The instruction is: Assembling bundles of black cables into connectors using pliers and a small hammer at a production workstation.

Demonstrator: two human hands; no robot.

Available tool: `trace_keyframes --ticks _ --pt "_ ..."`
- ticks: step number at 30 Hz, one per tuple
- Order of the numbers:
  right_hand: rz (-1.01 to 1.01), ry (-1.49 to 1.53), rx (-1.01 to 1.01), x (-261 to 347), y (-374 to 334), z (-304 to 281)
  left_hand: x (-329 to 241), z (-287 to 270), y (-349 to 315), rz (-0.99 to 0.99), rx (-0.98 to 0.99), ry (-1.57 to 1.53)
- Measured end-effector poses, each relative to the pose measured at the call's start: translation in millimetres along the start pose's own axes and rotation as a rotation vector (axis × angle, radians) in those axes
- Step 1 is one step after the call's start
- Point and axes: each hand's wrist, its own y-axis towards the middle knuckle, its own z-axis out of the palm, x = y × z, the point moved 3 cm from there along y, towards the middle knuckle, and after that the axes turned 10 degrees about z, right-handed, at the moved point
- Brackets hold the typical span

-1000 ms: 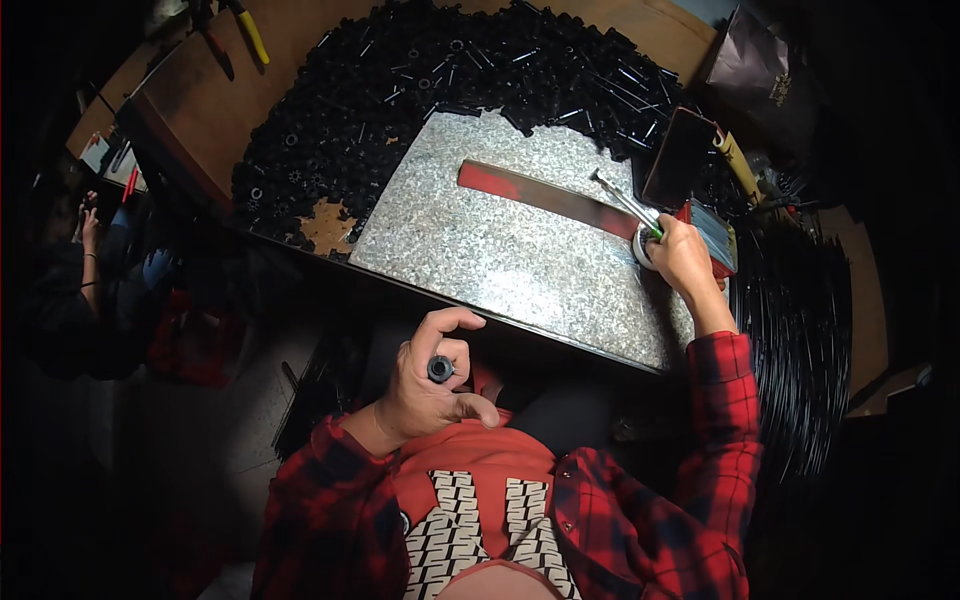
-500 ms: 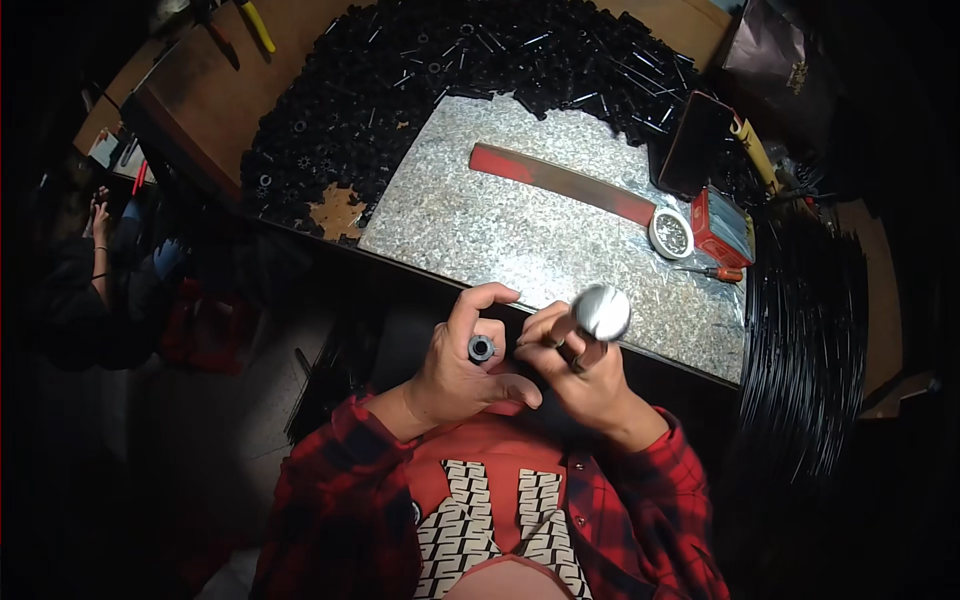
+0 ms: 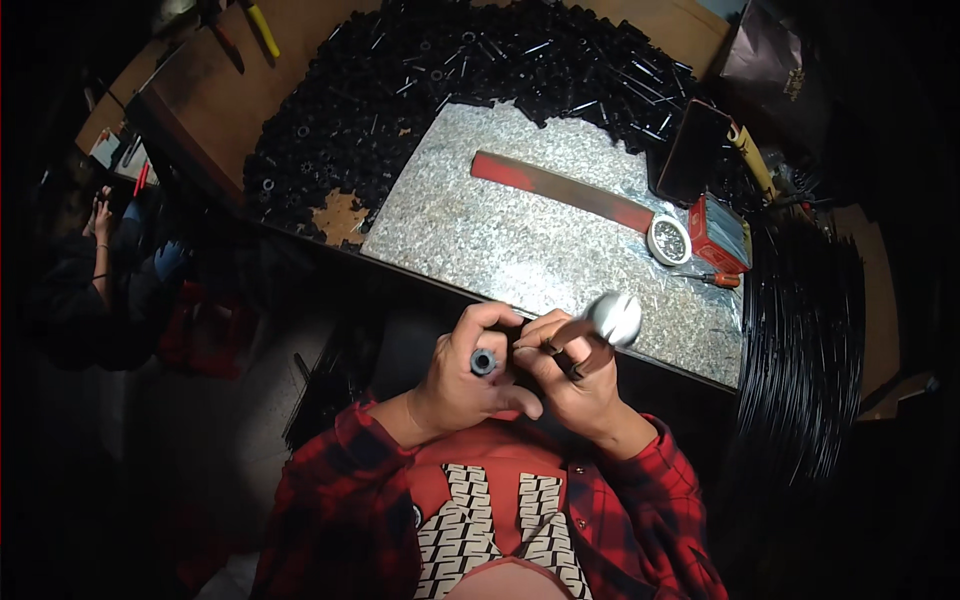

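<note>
My left hand (image 3: 455, 375) curls round a dark tube-shaped piece (image 3: 483, 361), its round end with a hole facing up. The index finger arches toward the other hand, and the thumb stands out from the piece. Close beside it, my right hand (image 3: 580, 385) is closed round a tool with a round, shiny metal head (image 3: 614, 318); its kind is not clear. Thumb and fingertips of that hand are bent together near my left fingertips, and anything tiny between them cannot be made out. Both hands are held in front of the bench's near edge.
A speckled board (image 3: 420, 220) bears a red-brown flat bar (image 3: 560, 190), a white cup of small metal bits (image 3: 669, 240), a red box (image 3: 715, 235) and an orange-handled screwdriver (image 3: 722, 280). Black parts (image 3: 400, 90) heap behind; black rods (image 3: 805, 340) hang right. Another person's hand (image 3: 102, 215) shows far left.
My left hand and the dark piece have moved slightly down in the picture. The tool's metal head has shifted a little right and down, and my right fingertips have come nearer the left hand.
</note>
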Motion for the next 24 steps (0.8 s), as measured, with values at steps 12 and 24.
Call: trace_keyframes --ticks 12,24 --pt "0.275 0.222 -0.059 -9.5 3.0 -5.6 -4.4 -3.4 1.4 0.082 0.025 0.027" --pt "0.139 0.070 -0.109 1.0 5.5 0.5 9.9 -0.4 -7.8 -0.099 -0.003 -0.049"
